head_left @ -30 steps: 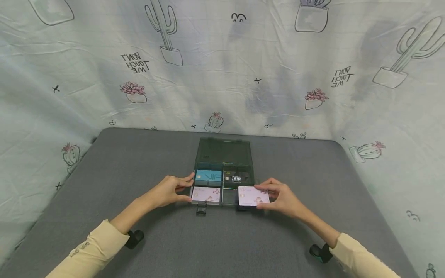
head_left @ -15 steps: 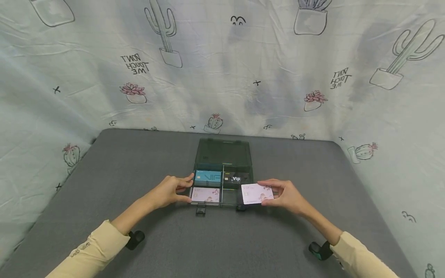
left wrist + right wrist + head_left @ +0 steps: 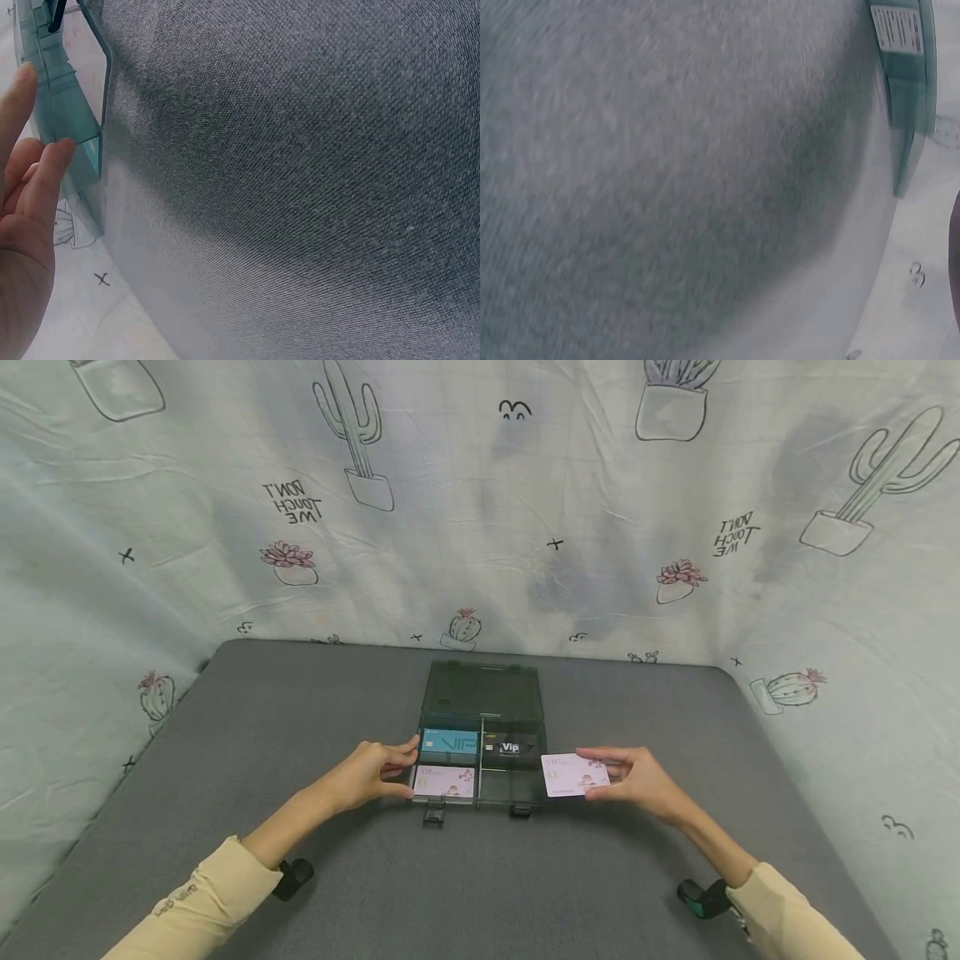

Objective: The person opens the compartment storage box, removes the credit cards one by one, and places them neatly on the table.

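A green translucent box (image 3: 495, 787) lies on the table with its lid (image 3: 483, 689) folded back. My left hand (image 3: 375, 770) touches the box's left side, thumb near the front corner and fingers farther back. In the left wrist view the left hand's fingers (image 3: 56, 161) are loosely extended against the green wall. Pinched between the right hand's (image 3: 637, 781) thumb and fingers is a pink VIP card (image 3: 566, 774), just right of the box. Inside sit a blue card (image 3: 448, 741), a black Vip card (image 3: 504, 746) and another pink card (image 3: 442, 782). The front right compartment shows its bare bottom.
Two latches hang at the front of the box, a left latch (image 3: 433, 815) and a right latch (image 3: 521, 811). A grey cloth covers the table (image 3: 480, 885). A cactus-printed curtain (image 3: 465, 510) closes off the back and sides.
My right hand has carried the pink card rightward, from over the front right compartment to beside the box. The left hand stays at the box's left side.
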`<state>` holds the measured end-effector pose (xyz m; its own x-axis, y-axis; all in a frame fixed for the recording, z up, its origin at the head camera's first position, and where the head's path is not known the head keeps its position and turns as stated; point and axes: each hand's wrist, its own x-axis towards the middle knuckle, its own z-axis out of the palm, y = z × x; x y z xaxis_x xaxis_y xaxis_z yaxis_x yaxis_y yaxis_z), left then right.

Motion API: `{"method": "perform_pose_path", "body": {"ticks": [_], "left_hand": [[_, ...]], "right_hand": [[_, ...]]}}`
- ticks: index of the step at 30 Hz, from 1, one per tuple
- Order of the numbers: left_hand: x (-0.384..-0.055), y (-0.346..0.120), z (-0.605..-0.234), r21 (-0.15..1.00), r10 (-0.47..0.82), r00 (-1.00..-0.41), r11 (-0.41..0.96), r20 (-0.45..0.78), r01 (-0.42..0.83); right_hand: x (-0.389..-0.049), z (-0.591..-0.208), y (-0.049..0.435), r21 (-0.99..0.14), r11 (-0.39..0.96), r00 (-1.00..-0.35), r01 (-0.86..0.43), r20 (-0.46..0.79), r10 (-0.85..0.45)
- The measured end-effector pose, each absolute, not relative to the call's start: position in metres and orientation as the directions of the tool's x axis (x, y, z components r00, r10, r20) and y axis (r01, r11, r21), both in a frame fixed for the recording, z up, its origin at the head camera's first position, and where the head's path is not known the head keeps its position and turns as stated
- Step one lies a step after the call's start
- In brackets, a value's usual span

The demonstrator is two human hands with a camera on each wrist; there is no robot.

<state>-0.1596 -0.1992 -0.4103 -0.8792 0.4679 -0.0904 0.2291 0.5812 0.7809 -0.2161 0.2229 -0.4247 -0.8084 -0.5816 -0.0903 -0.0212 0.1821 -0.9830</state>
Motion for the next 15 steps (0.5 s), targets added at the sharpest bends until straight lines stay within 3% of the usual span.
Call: {"method": "perform_pose_path", "body": {"ticks": [15], "left_hand": [[-0.156,-0.202,-0.417,0.79,0.47,-0.879,0.568,-0.079,0.232]], "right_hand": [[-0.218,-0.432,0.257,-0.993,0.114,-0.847,-0.013,-0.049,-0.529]]}}
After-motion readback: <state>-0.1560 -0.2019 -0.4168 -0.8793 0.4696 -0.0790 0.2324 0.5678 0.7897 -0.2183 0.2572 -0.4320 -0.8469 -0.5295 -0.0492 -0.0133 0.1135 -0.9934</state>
